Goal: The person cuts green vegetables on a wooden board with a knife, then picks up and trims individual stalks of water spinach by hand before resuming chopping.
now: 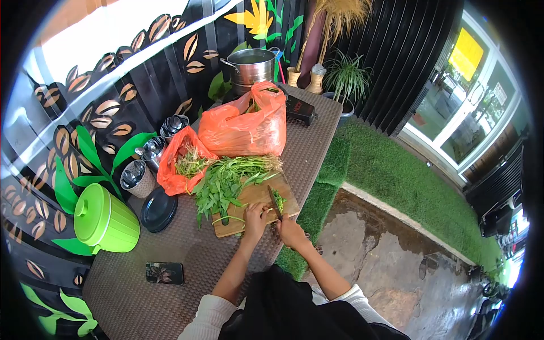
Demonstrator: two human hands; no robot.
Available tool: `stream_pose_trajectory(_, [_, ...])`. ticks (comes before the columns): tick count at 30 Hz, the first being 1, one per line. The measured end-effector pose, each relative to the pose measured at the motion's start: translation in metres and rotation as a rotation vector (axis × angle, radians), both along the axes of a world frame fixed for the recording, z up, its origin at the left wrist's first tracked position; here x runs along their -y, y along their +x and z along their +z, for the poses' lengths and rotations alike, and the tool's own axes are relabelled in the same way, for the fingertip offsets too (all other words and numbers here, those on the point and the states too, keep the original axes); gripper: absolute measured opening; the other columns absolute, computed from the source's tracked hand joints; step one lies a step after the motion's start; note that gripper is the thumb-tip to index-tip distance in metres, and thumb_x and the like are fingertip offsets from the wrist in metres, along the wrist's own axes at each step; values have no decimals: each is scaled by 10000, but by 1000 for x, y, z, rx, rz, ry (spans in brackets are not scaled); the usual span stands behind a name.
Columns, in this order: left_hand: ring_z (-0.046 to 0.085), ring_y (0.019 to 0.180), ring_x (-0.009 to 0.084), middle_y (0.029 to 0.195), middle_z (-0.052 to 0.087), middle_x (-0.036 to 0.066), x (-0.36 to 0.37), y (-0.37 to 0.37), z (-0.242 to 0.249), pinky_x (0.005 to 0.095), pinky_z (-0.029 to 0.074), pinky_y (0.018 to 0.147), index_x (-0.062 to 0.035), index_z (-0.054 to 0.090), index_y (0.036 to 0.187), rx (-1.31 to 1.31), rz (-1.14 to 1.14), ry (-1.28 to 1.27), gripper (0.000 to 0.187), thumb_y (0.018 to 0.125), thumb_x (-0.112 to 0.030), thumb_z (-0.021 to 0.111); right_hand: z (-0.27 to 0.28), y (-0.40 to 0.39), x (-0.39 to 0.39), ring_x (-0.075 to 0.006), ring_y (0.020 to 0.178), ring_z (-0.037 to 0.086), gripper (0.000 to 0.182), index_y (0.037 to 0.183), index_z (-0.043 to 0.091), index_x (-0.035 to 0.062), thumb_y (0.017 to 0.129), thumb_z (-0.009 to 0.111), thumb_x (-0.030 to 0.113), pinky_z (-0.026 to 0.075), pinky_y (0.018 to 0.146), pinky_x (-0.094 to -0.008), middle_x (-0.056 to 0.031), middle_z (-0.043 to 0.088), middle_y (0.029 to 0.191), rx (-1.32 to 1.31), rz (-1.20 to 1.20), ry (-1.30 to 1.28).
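My right hand is closed around the handle of a knife, whose dark blade points away over the wooden cutting board. On the board, my left hand is closed on a leafy green stem, its fingers just left of the blade. Small cut green pieces lie at the right of the knife. A heap of long-stemmed leafy greens covers the board's far left part and spills onto the table. Roots show at the heap's far right end.
Beyond the greens stand a small orange plastic bag and a larger full one. A steel pot, dark box, cutlery holders, black plates, green lidded bucket and phone share the woven table.
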State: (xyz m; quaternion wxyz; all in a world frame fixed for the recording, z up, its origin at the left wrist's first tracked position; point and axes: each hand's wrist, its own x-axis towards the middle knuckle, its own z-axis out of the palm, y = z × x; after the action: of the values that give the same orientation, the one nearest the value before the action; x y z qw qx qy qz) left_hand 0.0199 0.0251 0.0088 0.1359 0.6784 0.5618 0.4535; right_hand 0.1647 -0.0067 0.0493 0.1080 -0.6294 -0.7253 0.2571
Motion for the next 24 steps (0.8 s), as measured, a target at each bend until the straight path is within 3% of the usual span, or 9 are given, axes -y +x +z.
stream_pose_trajectory(6, [580,777,261,812,620,111,-3,2,2,366,467,686,-13,583,942,89,-52,-20,224,737,59,638,6,-17,13,-450,766,628,363,1051,394,-72,933,428,270,514,682,-512,-289,621,817,33,-52,-46])
stream_pose_trajectory(9, [577,776,264,819,611,119,0,5,6,365,468,690,-18,577,954,46,-47,-10,231,743,58,634,-5,-19,5,-457,737,624,363,1033,397,-79,934,423,269,512,669,-515,-290,620,783,34,-70,-11])
stream_pose_trajectory(11, [559,858,282,846,632,82,0,6,7,396,415,790,-58,569,916,74,-48,-69,191,754,32,612,-10,-15,-1,-456,738,625,364,1041,396,-78,932,426,267,513,669,-512,-287,621,784,37,-67,-4])
stream_pose_trajectory(20, [551,863,302,850,633,81,-4,3,2,408,403,804,-67,567,926,19,-53,-57,216,739,31,613,2,-18,3,-428,796,639,368,1079,389,-52,918,451,273,520,689,-500,-275,630,848,73,-54,-95])
stream_pose_trajectory(24, [550,866,307,852,634,83,-1,5,9,412,407,796,-65,565,919,45,-53,-91,213,737,32,615,3,-9,2,-455,746,629,341,1038,396,-62,926,434,258,514,661,-520,-293,621,778,3,-6,6])
